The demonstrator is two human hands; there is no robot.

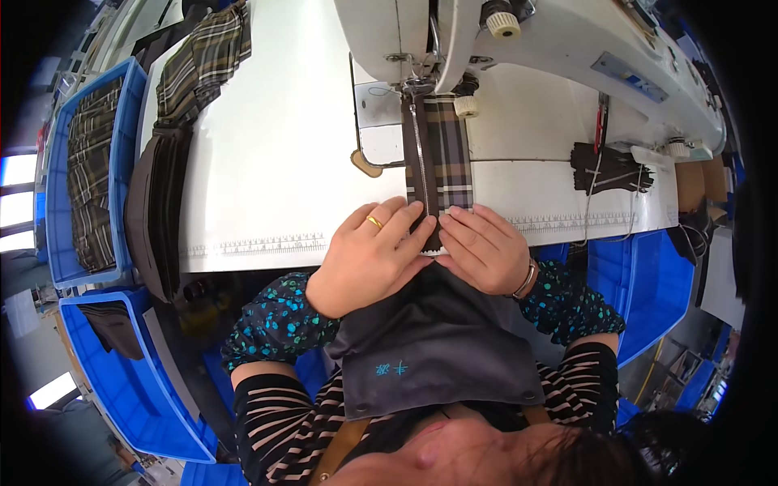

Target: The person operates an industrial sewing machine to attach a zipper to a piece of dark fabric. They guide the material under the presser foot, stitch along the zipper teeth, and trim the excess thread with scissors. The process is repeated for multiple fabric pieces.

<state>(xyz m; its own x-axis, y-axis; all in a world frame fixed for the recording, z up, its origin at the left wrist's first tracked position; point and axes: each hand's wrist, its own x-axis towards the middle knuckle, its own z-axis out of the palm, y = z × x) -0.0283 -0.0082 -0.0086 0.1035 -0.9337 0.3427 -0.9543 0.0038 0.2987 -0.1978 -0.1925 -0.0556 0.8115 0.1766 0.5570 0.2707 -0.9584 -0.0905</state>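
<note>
A plaid fabric piece (455,154) in brown, grey and cream lies under the needle area of a white sewing machine (405,40). Along its left side runs a dark zipper (420,150) with metal teeth, its near end at the table's front edge. My left hand (377,251), a gold ring on one finger, is closed at that near end, with index finger and thumb about the zipper tape. Across from it my right hand (486,247) lies with fingers stretched out on the near end of the plaid fabric. My fingers hide the fabric's lower edge.
Left of the table, a blue bin (121,170) holds plaid pieces, with another blue bin (134,389) nearer. Dark folded pieces (158,211) hang over the left edge. Several dark zippers (608,170) and red-handled snips (601,121) lie right. A blue bin (656,283) stands below.
</note>
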